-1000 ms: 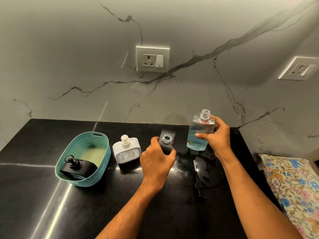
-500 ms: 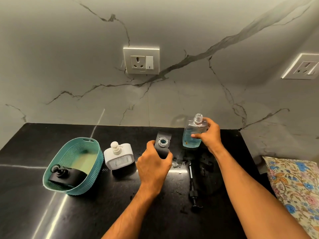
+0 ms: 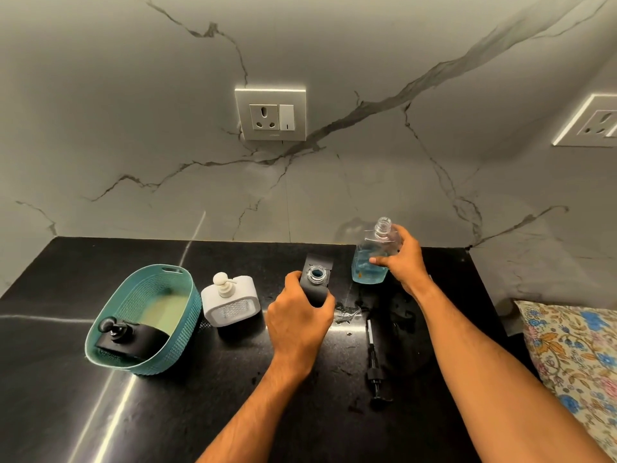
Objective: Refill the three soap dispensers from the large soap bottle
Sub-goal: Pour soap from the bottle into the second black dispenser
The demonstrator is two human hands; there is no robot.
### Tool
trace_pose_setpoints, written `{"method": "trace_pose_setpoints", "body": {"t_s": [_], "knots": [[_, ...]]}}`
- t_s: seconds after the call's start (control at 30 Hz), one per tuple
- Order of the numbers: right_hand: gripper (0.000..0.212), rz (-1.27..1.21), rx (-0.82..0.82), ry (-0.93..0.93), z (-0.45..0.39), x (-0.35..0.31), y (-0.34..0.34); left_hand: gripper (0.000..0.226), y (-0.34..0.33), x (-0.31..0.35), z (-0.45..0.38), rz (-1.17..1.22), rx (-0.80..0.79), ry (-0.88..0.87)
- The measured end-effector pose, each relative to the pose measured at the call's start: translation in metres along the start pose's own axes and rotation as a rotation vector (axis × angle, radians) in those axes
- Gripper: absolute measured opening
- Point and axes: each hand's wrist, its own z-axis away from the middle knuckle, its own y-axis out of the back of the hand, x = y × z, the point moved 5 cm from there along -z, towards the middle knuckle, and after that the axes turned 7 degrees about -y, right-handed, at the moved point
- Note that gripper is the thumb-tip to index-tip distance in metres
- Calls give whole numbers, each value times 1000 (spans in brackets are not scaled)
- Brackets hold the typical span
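Clear, rigid, partly filled large soap bottle (image 3: 372,262), likely light and slick where wet; best held round the body. Gripped by right hand (image 3: 402,260), fingers wrapped about its side, mouth uncapped above. Left hand (image 3: 297,324) clenched round open black dispenser (image 3: 315,284), just beside, neck clear of the fingertips.

Left hand (image 3: 298,324) grips the open black dispenser (image 3: 315,282); right hand (image 3: 402,262) holds the clear soap bottle (image 3: 370,262) (uncapped, blue liquid inside).
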Motion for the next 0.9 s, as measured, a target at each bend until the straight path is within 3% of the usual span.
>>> {"method": "trace_pose_setpoints", "body": {"t_s": [0.17, 0.27, 0.33, 0.43, 0.5, 0.6, 0.7, 0.83, 0.9], "knots": [[114, 55, -30, -45, -1, 6, 4, 49, 1, 0, 1, 3, -18, -5], [116, 91, 65, -38, 12, 3, 12, 49, 2, 1, 2, 11, -21, -13], [94, 102, 242, 43, 36, -7, 20, 49, 2, 1, 3, 8, -22, -20], [40, 64, 480, 152, 86, -16, 27, 50, 3, 0, 6, 10, -18, -21], [21, 114, 484, 141, 110, -8, 26, 50, 3, 0, 11, 4, -16, -12], [16, 297, 371, 47, 133, 15, 18, 49, 3, 0, 18, 3, -23, -12], [23, 574, 237, -93, 151, 35, 5, 49, 3, 0, 27, 11, -38, -14], [60, 965, 74, -257, 178, 46, -12, 50, 5, -3, 39, 14, -48, -15], [71, 1036, 27, -284, 192, 47, -19, 50, 7, -6, 44, 12, -53, -7]]}}
